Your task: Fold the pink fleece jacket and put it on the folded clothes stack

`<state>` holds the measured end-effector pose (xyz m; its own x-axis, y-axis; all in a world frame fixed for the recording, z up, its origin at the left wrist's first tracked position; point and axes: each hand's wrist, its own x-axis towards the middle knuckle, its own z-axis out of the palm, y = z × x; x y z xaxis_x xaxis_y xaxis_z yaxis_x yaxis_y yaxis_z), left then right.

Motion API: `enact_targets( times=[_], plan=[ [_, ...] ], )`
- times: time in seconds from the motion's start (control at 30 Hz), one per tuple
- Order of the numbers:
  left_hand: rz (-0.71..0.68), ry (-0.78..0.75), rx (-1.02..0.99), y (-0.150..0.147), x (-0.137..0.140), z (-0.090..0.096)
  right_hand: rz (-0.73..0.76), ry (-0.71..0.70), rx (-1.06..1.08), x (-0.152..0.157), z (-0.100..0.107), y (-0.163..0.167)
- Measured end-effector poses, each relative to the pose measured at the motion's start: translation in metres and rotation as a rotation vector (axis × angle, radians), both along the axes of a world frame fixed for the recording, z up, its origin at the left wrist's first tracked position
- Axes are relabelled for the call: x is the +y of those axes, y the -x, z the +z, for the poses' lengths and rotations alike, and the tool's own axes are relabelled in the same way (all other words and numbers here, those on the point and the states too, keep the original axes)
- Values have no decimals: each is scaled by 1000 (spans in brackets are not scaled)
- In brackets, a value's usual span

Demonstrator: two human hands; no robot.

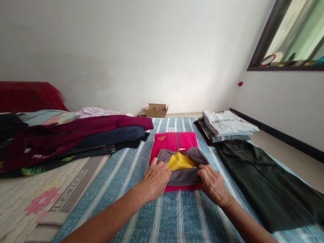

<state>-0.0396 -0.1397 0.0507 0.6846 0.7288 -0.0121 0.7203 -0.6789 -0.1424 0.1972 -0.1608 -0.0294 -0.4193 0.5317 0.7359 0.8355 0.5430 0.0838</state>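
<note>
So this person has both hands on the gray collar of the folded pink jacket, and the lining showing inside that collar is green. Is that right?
Not quite: the lining is yellow, not green, as the head view shows. The left hand and right hand are indeed on the gray collar of the folded pink jacket.

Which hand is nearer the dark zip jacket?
Right. The right hand is just left of the dark zip jacket; the left hand is farther left, at the gray fabric's opposite end.
</note>
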Motion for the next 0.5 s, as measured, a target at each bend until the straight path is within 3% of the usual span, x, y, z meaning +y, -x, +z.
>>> enact_targets(
  times=[0.23, 0.5],
  plan=[
    [-2, 35, -50, -26, -6, -4, 2, 25, 45, 2, 0, 1],
    [-12, 100, -9, -26, 10, -20, 21, 22, 71, 2, -2, 4]
  ],
)
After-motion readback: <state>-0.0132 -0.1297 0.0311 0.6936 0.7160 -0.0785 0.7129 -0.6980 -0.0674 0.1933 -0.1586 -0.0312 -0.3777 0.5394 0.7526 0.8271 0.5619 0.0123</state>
